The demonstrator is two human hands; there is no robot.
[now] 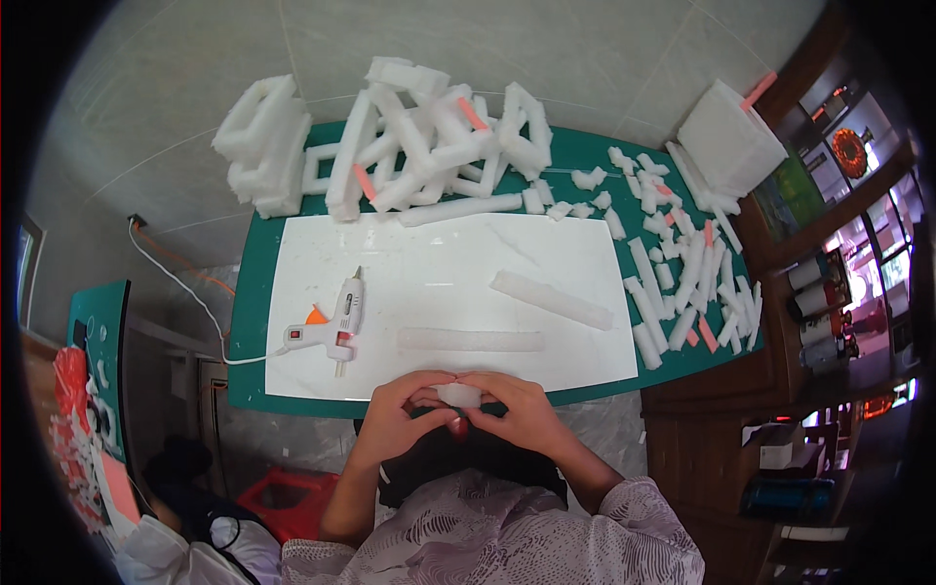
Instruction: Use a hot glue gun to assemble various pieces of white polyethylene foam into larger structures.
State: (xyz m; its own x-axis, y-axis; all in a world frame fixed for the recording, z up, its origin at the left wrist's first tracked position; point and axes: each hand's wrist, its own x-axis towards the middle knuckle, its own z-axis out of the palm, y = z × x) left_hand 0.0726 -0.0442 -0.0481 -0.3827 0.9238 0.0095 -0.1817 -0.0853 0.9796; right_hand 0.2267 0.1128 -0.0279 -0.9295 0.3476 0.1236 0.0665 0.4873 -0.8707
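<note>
Close to the table's front edge, my left hand [404, 413] and my right hand [507, 409] come together around a small white foam piece [458, 395]. Both have their fingers curled, gripping it from either side. Just below the piece a small red thing [458, 427] shows between the hands; its kind I cannot make out. Beyond my hands a white foam strip [470, 340] lies crosswise on a white board [439, 283]. A second foam strip [551, 298] rests at a slant to the right. On the left side lies a white hot glue gun [341, 327] with an orange trigger.
Foam frames [419, 146] are piled at the back of the green table [255, 292]. Loose foam scraps and sticks [682, 278] crowd the right side, near a foam block [731, 136]. A white cord [185, 283] trails to the wall. Another person [205, 526] is at lower left, beside a red stool [288, 497].
</note>
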